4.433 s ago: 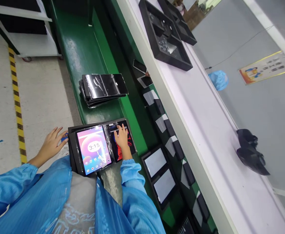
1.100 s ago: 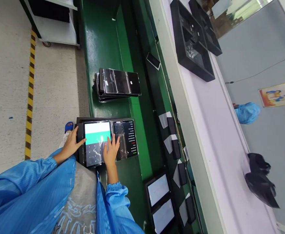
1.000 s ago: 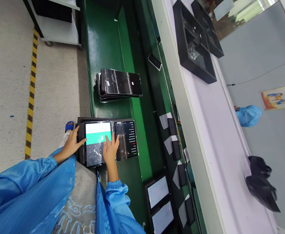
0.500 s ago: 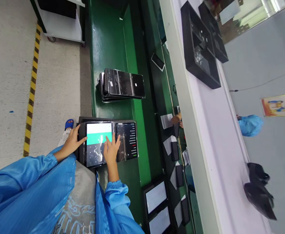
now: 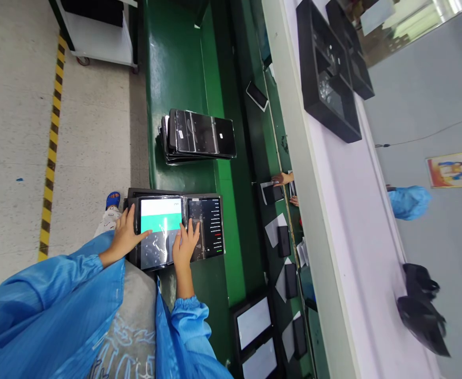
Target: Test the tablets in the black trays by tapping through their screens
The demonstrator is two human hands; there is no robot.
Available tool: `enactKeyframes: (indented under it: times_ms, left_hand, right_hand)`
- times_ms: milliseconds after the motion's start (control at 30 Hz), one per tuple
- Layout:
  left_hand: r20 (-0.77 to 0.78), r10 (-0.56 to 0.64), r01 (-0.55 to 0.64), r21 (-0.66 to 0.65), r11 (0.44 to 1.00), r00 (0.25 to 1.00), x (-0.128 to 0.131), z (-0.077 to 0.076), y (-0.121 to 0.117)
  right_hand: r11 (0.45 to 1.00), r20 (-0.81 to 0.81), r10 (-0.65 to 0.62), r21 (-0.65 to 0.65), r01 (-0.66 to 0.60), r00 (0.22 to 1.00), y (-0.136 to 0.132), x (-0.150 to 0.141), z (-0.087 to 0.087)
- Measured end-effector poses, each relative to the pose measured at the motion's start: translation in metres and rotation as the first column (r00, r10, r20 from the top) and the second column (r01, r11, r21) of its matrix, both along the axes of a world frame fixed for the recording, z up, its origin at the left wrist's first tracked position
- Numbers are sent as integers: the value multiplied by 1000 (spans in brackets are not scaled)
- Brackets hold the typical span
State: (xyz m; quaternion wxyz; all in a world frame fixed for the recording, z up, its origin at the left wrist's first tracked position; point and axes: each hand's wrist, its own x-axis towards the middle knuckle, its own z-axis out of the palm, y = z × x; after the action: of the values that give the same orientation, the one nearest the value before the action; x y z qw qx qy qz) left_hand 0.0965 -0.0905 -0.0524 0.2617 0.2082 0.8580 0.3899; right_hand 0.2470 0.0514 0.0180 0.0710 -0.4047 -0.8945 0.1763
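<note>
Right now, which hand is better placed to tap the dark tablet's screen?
Probably your right hand: its fingers sit beside the dark tablet, while your left hand is at the far edge of the green-screened tablet.

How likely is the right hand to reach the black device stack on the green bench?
Probably yes: the right hand rests on the lit tablet, the stack of black devices lies beyond, and nothing shows between them.

I read a green tabletop (image 5: 175,63) carrying a stack of black glass-faced devices (image 5: 199,136) and, nearer my position, a black tray (image 5: 171,192) holding two lit screens (image 5: 161,213).
</note>
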Motion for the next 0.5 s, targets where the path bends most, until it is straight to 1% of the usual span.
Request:
enactKeyframes:
  times_ms: [67,133,233,300,433,500]
  left_hand:
    - [40,-20,23,-81,996,999,9,8,4]
    - [69,-8,18,-144,989,998,14,15,10]
    - [65,18,-4,-199,980,998,16,19,16]
    - [58,4,7,-184,983,998,15,15,14]
    - [39,-73,76,-68,995,997,10,1,0]
    - [16,-99,100,-33,995,995,8,-5,-7]
  right_hand:
    - [1000,-27,-24,-7,24,999,-7,6,-1]
    - [999,-41,-34,-13,33,999,-13,10,-3]
    - [999,-57,-44,-10,44,997,-20,14,-4]
    - [998,-74,-65,-10,64,995,-21,15,-4]
    - [994,-106,-105,-22,103,989,-18,16,-4]
    - [994,-115,-113,-22,111,987,-16,16,-4]
